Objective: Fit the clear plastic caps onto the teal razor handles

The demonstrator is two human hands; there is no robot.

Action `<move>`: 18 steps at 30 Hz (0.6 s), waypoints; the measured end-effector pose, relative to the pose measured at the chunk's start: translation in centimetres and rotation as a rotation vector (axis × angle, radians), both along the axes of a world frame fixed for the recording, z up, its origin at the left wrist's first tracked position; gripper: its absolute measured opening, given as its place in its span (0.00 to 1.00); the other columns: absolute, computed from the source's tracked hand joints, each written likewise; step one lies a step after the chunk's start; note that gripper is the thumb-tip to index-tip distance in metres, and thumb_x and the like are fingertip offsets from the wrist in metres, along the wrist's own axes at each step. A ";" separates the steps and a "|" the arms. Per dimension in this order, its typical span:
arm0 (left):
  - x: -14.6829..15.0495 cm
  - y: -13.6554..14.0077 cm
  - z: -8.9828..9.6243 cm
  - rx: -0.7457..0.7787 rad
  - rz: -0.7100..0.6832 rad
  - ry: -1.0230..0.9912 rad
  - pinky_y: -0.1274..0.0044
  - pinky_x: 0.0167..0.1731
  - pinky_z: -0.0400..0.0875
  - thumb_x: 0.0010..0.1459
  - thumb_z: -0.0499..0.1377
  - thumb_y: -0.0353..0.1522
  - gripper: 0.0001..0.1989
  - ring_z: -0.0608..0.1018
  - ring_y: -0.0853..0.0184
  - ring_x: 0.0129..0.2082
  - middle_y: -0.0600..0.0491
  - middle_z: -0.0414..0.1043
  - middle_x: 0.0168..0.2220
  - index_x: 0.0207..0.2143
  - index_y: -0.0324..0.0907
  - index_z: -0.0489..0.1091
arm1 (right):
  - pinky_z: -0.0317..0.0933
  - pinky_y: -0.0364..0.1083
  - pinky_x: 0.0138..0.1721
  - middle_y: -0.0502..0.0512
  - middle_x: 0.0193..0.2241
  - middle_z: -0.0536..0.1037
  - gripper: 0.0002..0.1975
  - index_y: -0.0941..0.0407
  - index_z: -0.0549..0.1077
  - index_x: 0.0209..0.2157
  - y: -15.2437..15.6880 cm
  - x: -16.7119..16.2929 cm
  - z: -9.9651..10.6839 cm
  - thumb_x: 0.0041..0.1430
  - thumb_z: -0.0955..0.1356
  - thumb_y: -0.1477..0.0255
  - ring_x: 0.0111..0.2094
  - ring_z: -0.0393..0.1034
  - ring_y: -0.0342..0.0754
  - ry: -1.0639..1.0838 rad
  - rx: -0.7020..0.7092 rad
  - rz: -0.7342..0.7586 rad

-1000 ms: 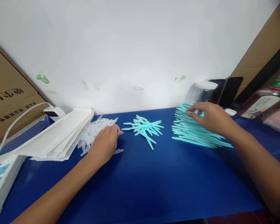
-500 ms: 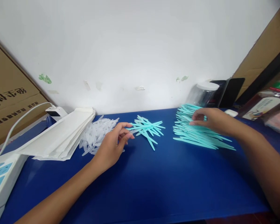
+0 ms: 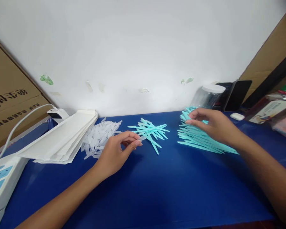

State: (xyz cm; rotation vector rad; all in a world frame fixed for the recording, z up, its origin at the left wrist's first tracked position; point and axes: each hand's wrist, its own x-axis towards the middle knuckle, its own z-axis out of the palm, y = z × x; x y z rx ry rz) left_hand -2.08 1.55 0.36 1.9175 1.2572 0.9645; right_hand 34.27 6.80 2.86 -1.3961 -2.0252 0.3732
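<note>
My left hand (image 3: 120, 151) is closed in a pinch on a small translucent plastic sleeve (image 3: 142, 138), whose tip sticks out past the fingertips. It hovers just in front of a loose, criss-crossed heap of slim turquoise plastic sticks (image 3: 154, 129). To its left lies a pile of similar translucent sleeves (image 3: 95, 138). Over at the right, my right hand (image 3: 207, 122) pinches a turquoise stick (image 3: 190, 117) between thumb and fingers, above a larger pile of the same sticks (image 3: 200, 140). The hand hides part of that pile.
White paper sleeves (image 3: 69, 136) are stacked at the left, beside a power strip (image 3: 7, 181) and a plugged-in charger (image 3: 58, 115). A clear jar with a white lid (image 3: 212, 92), a dark phone (image 3: 238, 95) and a bottle (image 3: 271, 106) stand at the back right of the blue table (image 3: 152, 190).
My left hand has moved slightly right and nearer me, with the sleeve tip now showing beyond its fingers. My right hand has shifted left and lifted a little with a stick in its pinch.
</note>
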 end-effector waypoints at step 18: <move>1.4 -0.5 -0.5 -0.102 -0.055 0.023 0.73 0.38 0.77 0.66 0.66 0.43 0.12 0.86 0.62 0.37 0.53 0.86 0.37 0.43 0.47 0.84 | 0.70 0.46 0.36 0.56 0.39 0.85 0.12 0.51 0.85 0.43 -3.8 -6.5 -2.3 0.70 0.71 0.60 0.38 0.79 0.50 0.165 -0.076 0.410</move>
